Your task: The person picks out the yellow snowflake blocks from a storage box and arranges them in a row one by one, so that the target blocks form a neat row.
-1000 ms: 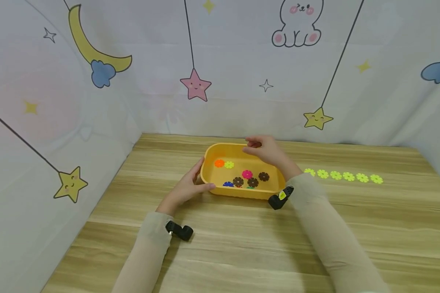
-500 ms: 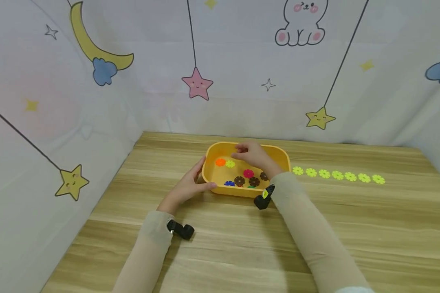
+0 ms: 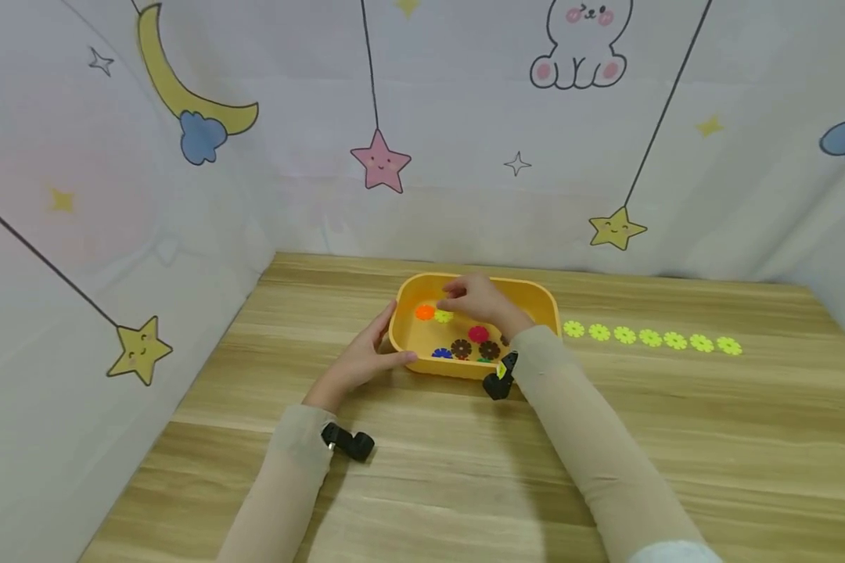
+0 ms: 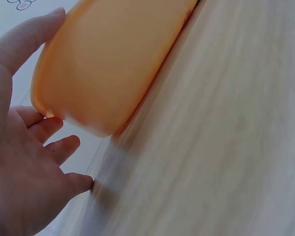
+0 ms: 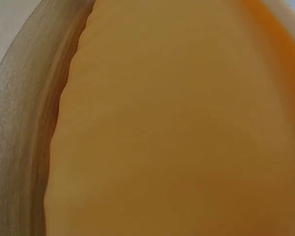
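Observation:
A yellow plastic basket (image 3: pixel 458 368) holds several flower-shaped discs. My left hand (image 3: pixel 359 361) grips its left end, thumb at the front rim and fingers along the side. The left wrist view shows the thumb on the rim of the basket (image 4: pixel 118 59), some fingers bent below. Inside the basket, my right hand (image 3: pixel 484 303) reaches down with bent fingers, thumb and fingertips right at a yellow-green disc (image 3: pixel 445 317). An orange disc (image 3: pixel 425 313) lies beside that one. In the right wrist view the basket wall (image 5: pixel 177 108) fills most of the picture; the hand is out of view.
Brown discs (image 3: pixel 461 349), a pink disc (image 3: pixel 478 334) and a blue disc (image 3: pixel 442 354) lie nearer the basket's front. Right of the basket, several yellow-green discs (image 3: pixel 625 335) form a row on the wooden table (image 3: pixel 408 469). A printed curtain (image 3: pixel 458 219) stands behind.
My right hand has moved left and down from the basket's back rim to the yellow-green disc inside. The sleeve no longer covers the row's left end. My left hand stays on the basket.

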Demonstrator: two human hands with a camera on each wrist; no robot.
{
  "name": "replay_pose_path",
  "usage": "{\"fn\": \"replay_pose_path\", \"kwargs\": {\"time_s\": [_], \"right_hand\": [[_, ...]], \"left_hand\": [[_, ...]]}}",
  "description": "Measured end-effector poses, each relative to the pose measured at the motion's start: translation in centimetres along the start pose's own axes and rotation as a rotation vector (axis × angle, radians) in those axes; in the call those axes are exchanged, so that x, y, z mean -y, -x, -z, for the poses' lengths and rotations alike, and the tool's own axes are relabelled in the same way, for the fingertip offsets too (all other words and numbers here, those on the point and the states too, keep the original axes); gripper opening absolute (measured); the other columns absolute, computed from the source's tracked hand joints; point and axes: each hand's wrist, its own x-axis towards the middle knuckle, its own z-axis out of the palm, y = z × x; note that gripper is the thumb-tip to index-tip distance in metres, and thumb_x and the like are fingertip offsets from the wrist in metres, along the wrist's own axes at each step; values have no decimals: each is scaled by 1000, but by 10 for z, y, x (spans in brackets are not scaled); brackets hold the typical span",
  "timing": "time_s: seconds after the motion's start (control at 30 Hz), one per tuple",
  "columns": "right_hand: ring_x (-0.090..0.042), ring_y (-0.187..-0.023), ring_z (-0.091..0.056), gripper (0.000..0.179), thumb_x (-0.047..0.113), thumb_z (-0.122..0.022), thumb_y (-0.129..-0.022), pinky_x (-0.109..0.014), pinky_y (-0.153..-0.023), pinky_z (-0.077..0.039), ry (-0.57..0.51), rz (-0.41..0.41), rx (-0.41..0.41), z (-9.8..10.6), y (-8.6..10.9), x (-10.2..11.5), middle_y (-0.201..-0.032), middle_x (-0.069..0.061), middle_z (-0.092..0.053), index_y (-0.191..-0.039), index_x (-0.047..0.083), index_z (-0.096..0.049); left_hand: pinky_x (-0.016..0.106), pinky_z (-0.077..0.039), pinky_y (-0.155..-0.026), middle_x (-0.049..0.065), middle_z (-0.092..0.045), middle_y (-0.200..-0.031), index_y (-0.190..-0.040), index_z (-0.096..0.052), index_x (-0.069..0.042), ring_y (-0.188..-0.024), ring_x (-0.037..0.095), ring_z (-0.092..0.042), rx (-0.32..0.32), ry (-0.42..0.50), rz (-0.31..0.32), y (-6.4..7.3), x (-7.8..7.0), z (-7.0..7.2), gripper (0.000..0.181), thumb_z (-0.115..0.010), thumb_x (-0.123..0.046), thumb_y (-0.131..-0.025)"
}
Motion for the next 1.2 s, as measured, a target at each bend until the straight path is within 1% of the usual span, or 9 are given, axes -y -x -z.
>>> {"fn": "replay_pose_path", "kwargs": {"time_s": [0.17, 0.3, 0.5, 0.63, 0.77, 0.87, 1.07, 1.2], "right_hand": [[-28, -112, -56, 50, 27, -67, -92, -39, -99, -48, 6, -22, 35, -4, -1, 0, -130, -15, -58, -134, 3, -56], [-27, -108, -56, 50, 25, -68, -91, -39, -99, -48, 30, -30, 44, -5, -2, 1, -125, -14, -60, -134, 2, -56], [-23, -93, -56, 51, 21, -69, -89, -34, -90, -52, 138, 2, 55, -5, -5, 2, -113, -14, -64, -133, -2, -55], [-21, -85, -54, 50, 21, -69, -89, -31, -83, -50, 209, 23, 65, -5, -7, 3, -105, -13, -63, -131, -4, -56], [-20, -83, -52, 46, 20, -69, -89, -30, -79, -47, 274, 36, 77, -7, -8, 4, -96, -11, -61, -126, -4, -59], [-21, -82, -51, 41, 21, -70, -88, -32, -79, -45, 311, 38, 84, -8, -9, 3, -92, -10, -59, -121, -2, -62], [-20, -81, -50, 38, 22, -70, -88, -30, -76, -43, 336, 28, 91, -10, -9, 1, -87, -7, -56, -118, 0, -63], [-18, -71, -46, 32, 21, -70, -88, -28, -67, -40, 337, 9, 109, -12, -8, 2, -77, -5, -50, -111, 1, -64]], "left_hand": [[51, -9, -119, -1, -9, -162, -157, -9, -23, -149, 24, -9, 4, -5, -6, 0, 0, -2, 96, -74, -24, -86], [50, -9, -119, -1, -10, -162, -157, -11, -23, -148, 23, -9, -11, 2, -9, -1, 1, -1, 96, -75, -25, -85], [48, -9, -119, -3, -10, -162, -156, -10, -25, -148, 20, -9, -13, 4, 3, 1, 0, 1, 97, -75, -26, -85], [50, -9, -119, -2, -10, -162, -157, -10, -24, -149, 23, -9, -10, -2, -2, 1, 0, 1, 97, -75, -25, -85], [51, -9, -119, 1, -9, -162, -157, -9, -23, -149, 25, -9, -7, -11, -13, 2, -1, 1, 97, -75, -24, -85], [50, -9, -119, 0, -10, -162, -157, -9, -23, -149, 24, -9, -9, -9, -7, 2, 0, 1, 98, -75, -24, -85], [50, -8, -119, -1, -10, -162, -157, -10, -25, -149, 23, -8, -3, 0, 3, 1, -1, 0, 97, -76, -25, -85], [50, -8, -119, 1, -11, -162, -157, -11, -23, -149, 24, -8, -5, 7, -3, 1, -1, -1, 97, -76, -23, -85]]}}
